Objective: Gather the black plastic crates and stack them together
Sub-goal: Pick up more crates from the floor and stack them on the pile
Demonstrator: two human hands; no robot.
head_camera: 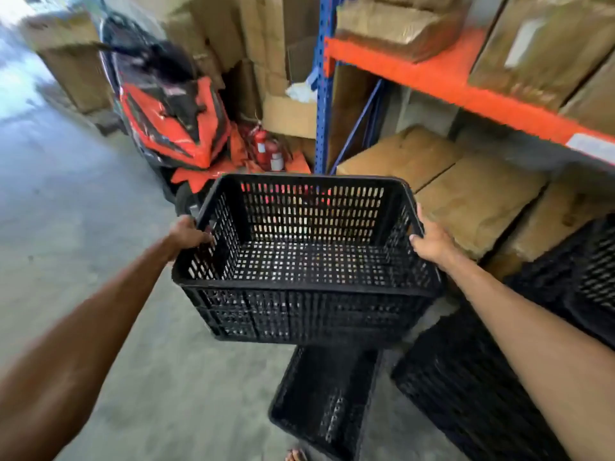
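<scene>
I hold an empty black perforated plastic crate (306, 261) in the air, open side up and tilted slightly toward me. My left hand (188, 232) grips its left rim and my right hand (431, 239) grips its right rim. Directly below it a second black crate (327, 404) stands on the concrete floor. A third black crate (466, 387) lies at the lower right, partly hidden by my right forearm. Another black crate (595, 277) sits at the right edge, against the boxes.
A red and black scooter (169, 114) is parked ahead on the left, with red fire extinguishers (266, 148) beside it. A blue and orange rack (432, 78) holds cardboard boxes (472, 194) on the right. Grey concrete floor (83, 227) spreads to the left. A bare foot (294, 455) shows at the bottom.
</scene>
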